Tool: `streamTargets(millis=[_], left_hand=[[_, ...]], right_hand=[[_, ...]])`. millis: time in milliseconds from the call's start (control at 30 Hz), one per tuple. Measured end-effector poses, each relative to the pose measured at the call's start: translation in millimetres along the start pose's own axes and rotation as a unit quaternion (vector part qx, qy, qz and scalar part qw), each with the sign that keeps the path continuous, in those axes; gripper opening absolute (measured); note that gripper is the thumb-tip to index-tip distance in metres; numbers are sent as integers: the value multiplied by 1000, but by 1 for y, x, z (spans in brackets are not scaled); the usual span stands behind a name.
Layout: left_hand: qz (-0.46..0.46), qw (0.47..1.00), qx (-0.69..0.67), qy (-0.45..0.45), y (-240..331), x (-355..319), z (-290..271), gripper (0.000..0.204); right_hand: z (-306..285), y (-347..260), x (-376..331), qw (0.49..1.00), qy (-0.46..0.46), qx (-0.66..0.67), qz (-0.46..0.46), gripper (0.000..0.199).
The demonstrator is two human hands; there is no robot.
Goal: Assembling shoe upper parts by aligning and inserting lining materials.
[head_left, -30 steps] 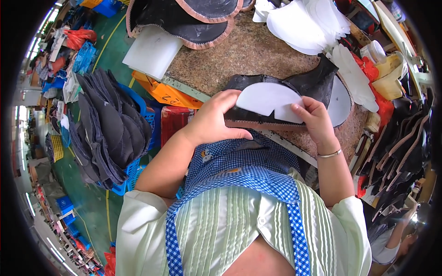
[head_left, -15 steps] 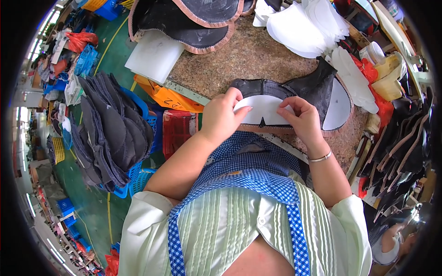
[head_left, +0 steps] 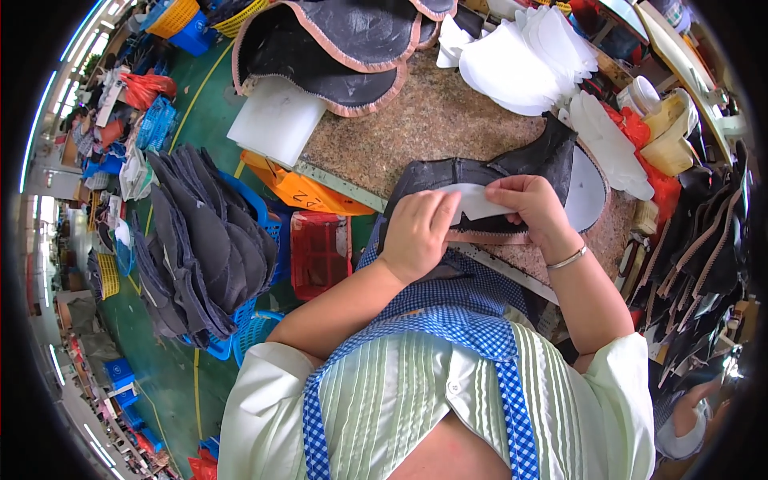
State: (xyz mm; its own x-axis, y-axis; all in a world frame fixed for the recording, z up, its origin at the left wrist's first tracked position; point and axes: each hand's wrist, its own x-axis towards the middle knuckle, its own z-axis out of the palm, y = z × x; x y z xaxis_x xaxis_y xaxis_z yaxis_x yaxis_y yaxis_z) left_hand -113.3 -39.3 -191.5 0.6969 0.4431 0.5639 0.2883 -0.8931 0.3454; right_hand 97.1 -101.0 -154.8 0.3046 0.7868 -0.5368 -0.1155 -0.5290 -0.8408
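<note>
My left hand (head_left: 419, 234) and my right hand (head_left: 530, 210) both pinch a white curved insert piece (head_left: 480, 203) and press it into a black shoe-upper piece with a pink edge (head_left: 472, 178). That black piece lies at the near edge of the speckled brown worktable (head_left: 416, 128). The insert is partly folded under my fingers. A bracelet sits on my right wrist.
A stack of white inserts (head_left: 520, 60) lies at the table's back. Large black pink-edged pieces (head_left: 336, 48) and a white foam block (head_left: 276, 120) sit at the far left. A heap of dark pieces (head_left: 200, 240) fills blue baskets on the floor. A red crate (head_left: 318, 254) stands below the table.
The white insert was flat and broad on the black piece. My hands have drawn together and folded it down, so less of it shows now.
</note>
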Motion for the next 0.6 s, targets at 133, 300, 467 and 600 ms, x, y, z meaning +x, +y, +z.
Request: streamTargets(millis=[133, 300, 467, 600], left_hand=[[15, 999, 28, 41, -3, 6, 3, 28], [-30, 999, 20, 28, 5, 10, -5, 33], [-137, 988, -66, 31, 9, 18, -6, 25], [-80, 995, -61, 25, 12, 16, -7, 20]], right_hand=[[6, -2, -5, 981, -24, -185, -48, 21], [18, 4, -29, 762, 148, -401, -486, 27], [43, 17, -45, 801, 76, -318, -502, 41], [41, 19, -24, 746, 111, -330, -568, 27]])
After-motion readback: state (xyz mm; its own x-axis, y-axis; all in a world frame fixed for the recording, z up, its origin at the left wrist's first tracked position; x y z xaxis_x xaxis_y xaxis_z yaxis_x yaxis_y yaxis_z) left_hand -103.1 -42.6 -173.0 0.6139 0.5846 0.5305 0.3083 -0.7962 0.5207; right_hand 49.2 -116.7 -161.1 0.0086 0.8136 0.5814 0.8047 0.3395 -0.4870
